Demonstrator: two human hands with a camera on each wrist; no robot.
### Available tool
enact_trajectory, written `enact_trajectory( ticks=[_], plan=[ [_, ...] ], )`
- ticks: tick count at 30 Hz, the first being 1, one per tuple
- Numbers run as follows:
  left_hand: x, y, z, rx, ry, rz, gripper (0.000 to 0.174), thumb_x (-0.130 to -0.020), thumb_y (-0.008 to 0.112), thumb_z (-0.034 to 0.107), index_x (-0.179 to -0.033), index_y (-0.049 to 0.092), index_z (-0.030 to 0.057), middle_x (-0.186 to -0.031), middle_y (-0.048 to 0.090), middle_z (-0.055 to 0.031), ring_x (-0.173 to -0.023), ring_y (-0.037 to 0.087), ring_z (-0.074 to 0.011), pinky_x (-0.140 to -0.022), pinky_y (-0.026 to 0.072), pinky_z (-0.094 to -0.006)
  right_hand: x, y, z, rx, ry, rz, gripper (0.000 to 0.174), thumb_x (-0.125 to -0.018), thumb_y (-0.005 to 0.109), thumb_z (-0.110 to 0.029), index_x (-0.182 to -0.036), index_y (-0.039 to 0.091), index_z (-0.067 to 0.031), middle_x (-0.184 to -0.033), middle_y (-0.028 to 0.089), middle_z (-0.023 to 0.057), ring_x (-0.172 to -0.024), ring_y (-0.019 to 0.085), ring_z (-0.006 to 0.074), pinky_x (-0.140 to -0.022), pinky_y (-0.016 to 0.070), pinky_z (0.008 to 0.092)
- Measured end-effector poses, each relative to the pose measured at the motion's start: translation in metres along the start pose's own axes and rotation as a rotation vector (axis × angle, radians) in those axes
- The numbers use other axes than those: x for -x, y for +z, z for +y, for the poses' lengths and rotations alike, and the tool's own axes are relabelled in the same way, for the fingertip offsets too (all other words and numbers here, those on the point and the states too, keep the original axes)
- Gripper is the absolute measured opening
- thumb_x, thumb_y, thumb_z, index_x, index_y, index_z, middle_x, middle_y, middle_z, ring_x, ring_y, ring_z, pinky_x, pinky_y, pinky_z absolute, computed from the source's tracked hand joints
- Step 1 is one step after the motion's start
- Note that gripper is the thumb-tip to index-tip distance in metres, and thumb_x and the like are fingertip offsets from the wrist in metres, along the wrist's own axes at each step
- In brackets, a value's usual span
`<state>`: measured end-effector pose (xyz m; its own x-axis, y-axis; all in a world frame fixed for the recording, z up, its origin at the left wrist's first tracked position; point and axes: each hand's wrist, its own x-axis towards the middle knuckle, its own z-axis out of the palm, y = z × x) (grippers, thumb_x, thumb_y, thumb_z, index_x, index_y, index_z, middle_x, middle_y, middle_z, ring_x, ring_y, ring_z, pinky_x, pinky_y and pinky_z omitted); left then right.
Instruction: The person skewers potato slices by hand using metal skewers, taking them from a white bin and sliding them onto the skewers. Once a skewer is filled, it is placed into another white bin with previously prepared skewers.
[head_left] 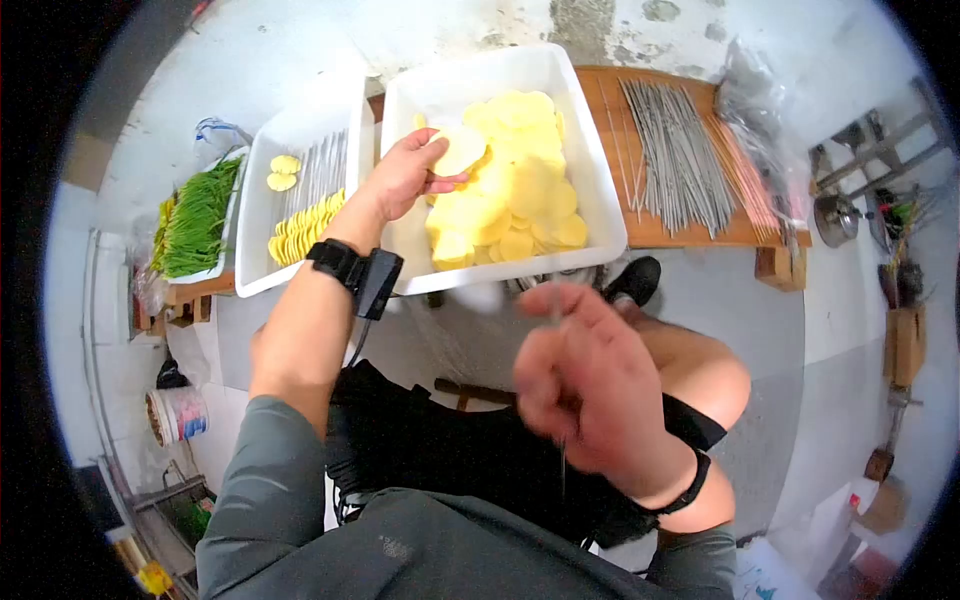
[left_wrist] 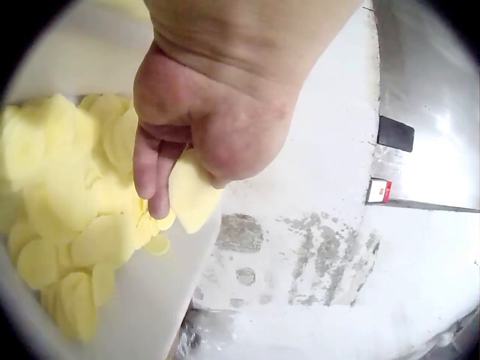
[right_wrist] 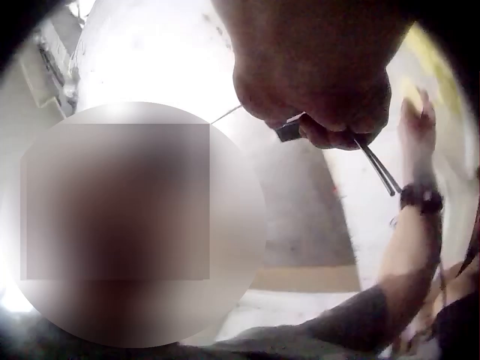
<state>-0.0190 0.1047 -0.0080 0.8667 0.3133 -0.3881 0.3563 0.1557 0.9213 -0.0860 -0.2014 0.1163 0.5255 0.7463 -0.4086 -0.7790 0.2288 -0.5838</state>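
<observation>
My left hand [head_left: 405, 178] pinches a pale yellow potato slice [head_left: 460, 150] between thumb and fingers, over the white tub [head_left: 612, 215] heaped with potato slices [head_left: 515, 185]. The left wrist view shows the slice [left_wrist: 191, 196] hanging from the grip, above the pile. Raised in front of the lap, my right hand [head_left: 595, 395] is blurred, its fingers curled around thin metal skewers. In the right wrist view, the ends of the skewers [right_wrist: 381, 174] stick out below the fist, and a small dark piece [right_wrist: 289, 131] shows beside the fingers.
Left of the tub, a white tray [head_left: 250, 235] holds skewers threaded with slices [head_left: 305, 228] and bare skewers. Farther left stands a tray of green chives [head_left: 205, 215]. Many metal skewers [head_left: 675, 155] lie on the wooden board [head_left: 600, 110] to the right, beside a plastic bag [head_left: 760, 100].
</observation>
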Motion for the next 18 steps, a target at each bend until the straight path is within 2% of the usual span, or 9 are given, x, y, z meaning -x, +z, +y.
enact_trajectory(
  ticks=[2, 3, 4, 7, 11, 12, 17, 18],
  plan=[
    [0.019, 0.009, 0.01, 0.01, 0.026, -0.038, 0.033, -0.097, 0.05, 0.022, -0.123, 0.046, 0.0011, -0.112, 0.06, -0.0112, -0.087, 0.066, -0.02, -0.07, 0.0563, -0.025, 0.02, 0.015, -0.005, -0.07, 0.109, -0.22, 0.054, -0.085, 0.065, -0.009, -0.129, 0.035, -0.0063, -0.072, 0.05, 0.0011, -0.06, 0.047, 0.0066, -0.053, 0.0398, 0.0206],
    [0.023, 0.011, 0.011, 0.014, 0.064, -0.057, 0.031, -0.097, 0.051, 0.023, -0.12, 0.048, 0.0023, -0.111, 0.061, -0.011, -0.085, 0.066, -0.0189, -0.069, 0.0558, -0.0242, 0.03, 0.021, -0.009, -0.027, 0.065, -0.348, 0.072, -0.078, 0.068, -0.002, -0.138, 0.029, -0.0062, -0.077, 0.052, 0.0062, -0.059, 0.043, 0.0087, -0.054, 0.0344, 0.0199],
    [0.019, 0.006, 0.007, -0.032, 0.021, -0.035, 0.03, -0.097, 0.05, 0.022, -0.12, 0.048, 0.0018, -0.11, 0.061, -0.0115, -0.084, 0.066, -0.0189, -0.068, 0.0553, -0.0237, 0.035, 0.021, -0.013, -0.022, 0.073, -0.465, 0.055, -0.086, 0.064, -0.01, -0.131, 0.033, -0.005, -0.079, 0.056, 0.0057, -0.071, 0.057, 0.0123, -0.064, 0.0468, 0.0262],
    [0.031, 0.006, 0.007, -0.046, 0.03, -0.064, 0.029, -0.098, 0.048, 0.021, -0.119, 0.049, 0.0019, -0.109, 0.062, -0.0114, -0.084, 0.066, -0.0189, -0.067, 0.0549, -0.0237, 0.032, 0.024, -0.02, 0.043, 0.07, -0.695, 0.055, -0.085, 0.065, -0.012, -0.13, 0.034, -0.0044, -0.079, 0.057, 0.006, -0.069, 0.056, 0.0123, -0.062, 0.046, 0.0259],
    [0.048, 0.008, 0.009, -0.075, 0.034, -0.093, 0.027, -0.098, 0.046, 0.021, -0.118, 0.051, 0.0023, -0.107, 0.063, -0.0104, -0.084, 0.066, -0.0188, -0.068, 0.0553, -0.0255, 0.018, 0.032, -0.016, 0.137, 0.086, -0.859, 0.057, -0.084, 0.067, -0.015, -0.13, 0.036, -0.0035, -0.078, 0.057, 0.0064, -0.066, 0.055, 0.0122, -0.059, 0.0451, 0.0255],
    [0.048, 0.006, 0.007, -0.065, 0.025, -0.101, 0.03, -0.097, 0.049, 0.021, -0.118, 0.049, 0.0001, -0.107, 0.063, -0.0118, -0.084, 0.068, -0.0206, -0.066, 0.0549, -0.0224, 0.016, 0.032, -0.015, 0.157, 0.077, -0.874, 0.057, -0.083, 0.067, -0.016, -0.129, 0.036, -0.0033, -0.078, 0.058, 0.0065, -0.065, 0.055, 0.0122, -0.059, 0.0448, 0.0254],
    [0.051, 0.009, 0.001, -0.036, 0.031, -0.096, 0.029, -0.097, 0.048, 0.019, -0.119, 0.05, 0.0005, -0.108, 0.063, -0.0115, -0.085, 0.068, -0.021, -0.066, 0.0554, -0.0227, 0.013, 0.036, -0.005, 0.206, 0.062, -0.926, 0.059, -0.082, 0.069, -0.019, -0.128, 0.038, -0.0022, -0.078, 0.058, 0.0071, -0.061, 0.054, 0.0122, -0.055, 0.0436, 0.0249],
    [0.054, 0.011, 0.003, -0.044, 0.012, -0.096, 0.029, -0.097, 0.048, 0.019, -0.12, 0.05, 0.0008, -0.11, 0.062, -0.0107, -0.087, 0.066, -0.0209, -0.07, 0.0565, -0.0251, 0.012, 0.037, -0.006, 0.209, 0.053, -0.929, 0.059, -0.081, 0.07, -0.02, -0.128, 0.038, -0.002, -0.078, 0.058, 0.0072, -0.06, 0.053, 0.0121, -0.055, 0.0433, 0.0248]
  ],
)
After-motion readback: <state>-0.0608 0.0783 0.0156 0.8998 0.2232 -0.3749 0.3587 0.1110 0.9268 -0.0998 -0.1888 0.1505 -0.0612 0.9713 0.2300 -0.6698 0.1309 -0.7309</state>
